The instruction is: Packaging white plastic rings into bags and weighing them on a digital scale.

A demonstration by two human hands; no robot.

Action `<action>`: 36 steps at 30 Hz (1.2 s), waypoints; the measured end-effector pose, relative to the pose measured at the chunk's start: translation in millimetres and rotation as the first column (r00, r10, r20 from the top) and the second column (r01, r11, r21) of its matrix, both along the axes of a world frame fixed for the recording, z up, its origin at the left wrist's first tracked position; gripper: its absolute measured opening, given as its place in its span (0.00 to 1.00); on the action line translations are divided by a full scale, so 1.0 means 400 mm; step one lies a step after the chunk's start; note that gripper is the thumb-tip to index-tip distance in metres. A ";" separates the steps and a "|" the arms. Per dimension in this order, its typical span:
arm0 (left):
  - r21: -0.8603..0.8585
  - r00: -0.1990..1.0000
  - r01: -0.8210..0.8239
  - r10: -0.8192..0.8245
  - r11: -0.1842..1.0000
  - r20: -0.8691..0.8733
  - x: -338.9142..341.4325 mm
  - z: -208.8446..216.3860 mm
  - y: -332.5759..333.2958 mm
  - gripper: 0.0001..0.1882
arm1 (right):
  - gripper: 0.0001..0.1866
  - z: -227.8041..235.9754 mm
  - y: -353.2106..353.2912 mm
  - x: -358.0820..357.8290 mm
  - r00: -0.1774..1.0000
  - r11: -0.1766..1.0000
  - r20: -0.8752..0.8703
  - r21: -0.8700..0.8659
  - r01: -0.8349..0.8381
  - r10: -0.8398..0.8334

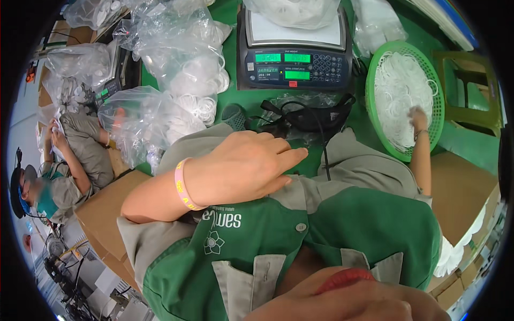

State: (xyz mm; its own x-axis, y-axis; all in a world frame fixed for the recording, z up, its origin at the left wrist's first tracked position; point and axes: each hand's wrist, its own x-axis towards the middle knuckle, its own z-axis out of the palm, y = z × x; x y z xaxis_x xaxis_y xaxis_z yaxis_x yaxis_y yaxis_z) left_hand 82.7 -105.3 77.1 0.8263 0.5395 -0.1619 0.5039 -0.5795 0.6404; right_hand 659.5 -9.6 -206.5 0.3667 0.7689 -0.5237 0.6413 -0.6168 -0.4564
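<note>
My left hand (251,163), with a pink band at the wrist, hangs in front of my green and grey shirt. Its fingers are loosely bent, with a gap between forefinger and thumb, and nothing shows in it. On the right, my right hand (417,119) reaches into a green plastic basket (375,128) heaped with thin white rings (401,80). That hand touches the rings near the basket's right side. Its fingers are blurred, so whether they grip any rings is unclear.
Ahead stands a counting scale (294,67) bearing a clear bag (294,12). Clear bags of white rings (184,80) pile up at left. A black waist pouch (316,116) with a cable lies before me. A green stool (468,96) stands far right; another person (64,155) works at far left.
</note>
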 end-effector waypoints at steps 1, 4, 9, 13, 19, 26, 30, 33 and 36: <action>-0.001 0.999 -0.008 0.008 1.000 -0.047 0.002 -0.005 -0.004 0.24 | 0.22 -0.066 -0.035 -0.033 0.989 0.976 0.143 -0.217 -0.011 0.043; 0.006 0.997 0.006 -0.006 1.000 -0.080 0.015 -0.027 0.000 0.26 | 0.41 -0.230 -0.195 -0.007 0.866 0.920 0.314 -0.101 -0.378 0.390; 0.028 0.987 0.022 -0.017 0.999 -0.157 0.043 -0.018 0.014 0.26 | 0.31 -0.085 -0.176 -0.168 0.812 0.909 0.433 -0.318 -0.268 0.391; 0.026 0.987 0.016 -0.012 1.000 -0.161 0.046 -0.022 0.014 0.27 | 0.16 -0.131 -0.178 -0.164 0.829 0.879 0.345 -0.353 -0.321 0.441; 0.037 0.982 -0.010 0.017 0.999 -0.187 0.029 -0.023 0.008 0.26 | 0.15 -0.078 -0.113 -0.088 0.992 0.967 -0.041 -0.223 -0.125 0.118; 0.025 0.985 0.012 -0.008 1.000 -0.170 0.022 -0.021 0.007 0.26 | 0.35 -0.250 -0.143 -0.090 0.845 0.848 0.077 -0.031 -0.529 0.529; 0.033 0.989 0.014 -0.009 0.999 -0.147 0.023 -0.013 0.010 0.26 | 0.20 -0.188 -0.118 -0.203 0.816 0.842 0.207 -0.092 -0.532 0.539; 0.044 0.988 -0.077 0.083 0.996 -0.131 0.010 -0.008 0.001 0.25 | 0.12 -0.086 -0.075 -0.196 0.962 0.962 -0.058 -0.047 -0.270 0.267; 0.031 0.989 -0.082 0.086 0.996 -0.118 0.010 -0.006 0.001 0.26 | 0.07 -0.004 -0.062 -0.151 0.924 0.985 -0.383 0.153 0.082 -0.017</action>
State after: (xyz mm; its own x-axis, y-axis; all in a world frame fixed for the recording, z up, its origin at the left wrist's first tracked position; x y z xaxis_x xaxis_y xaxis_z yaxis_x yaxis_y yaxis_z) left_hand 86.8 -104.8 74.6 0.7535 0.6115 -0.2413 0.6232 -0.5475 0.5584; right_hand 599.1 -34.4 -208.0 0.2056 0.8413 -0.4999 0.3706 -0.5397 -0.7559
